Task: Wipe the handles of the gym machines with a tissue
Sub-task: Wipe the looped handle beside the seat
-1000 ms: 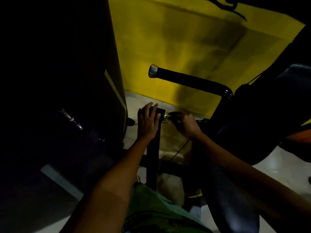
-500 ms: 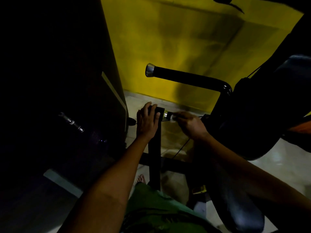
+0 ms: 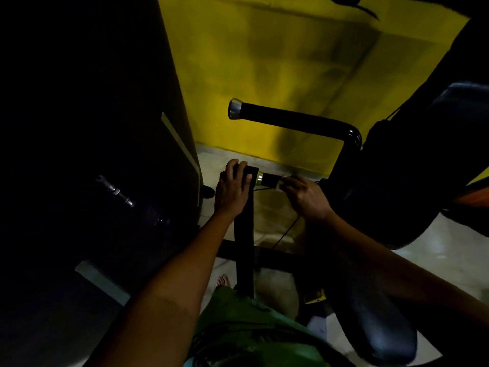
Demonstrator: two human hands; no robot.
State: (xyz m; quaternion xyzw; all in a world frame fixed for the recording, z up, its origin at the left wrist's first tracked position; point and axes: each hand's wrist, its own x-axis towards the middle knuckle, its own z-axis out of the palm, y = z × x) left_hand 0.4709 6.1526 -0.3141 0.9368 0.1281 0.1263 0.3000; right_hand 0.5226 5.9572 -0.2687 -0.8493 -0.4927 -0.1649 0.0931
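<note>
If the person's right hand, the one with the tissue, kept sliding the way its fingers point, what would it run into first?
Probably the brass-coloured collar at the end of the short handle, then the left hand resting on the black post. The right hand pinches the tissue and points leftward along that handle; depth is dim here.

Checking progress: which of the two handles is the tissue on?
The lower handle, pinched with the tissue by the right hand; the upper handle is untouched.
</note>
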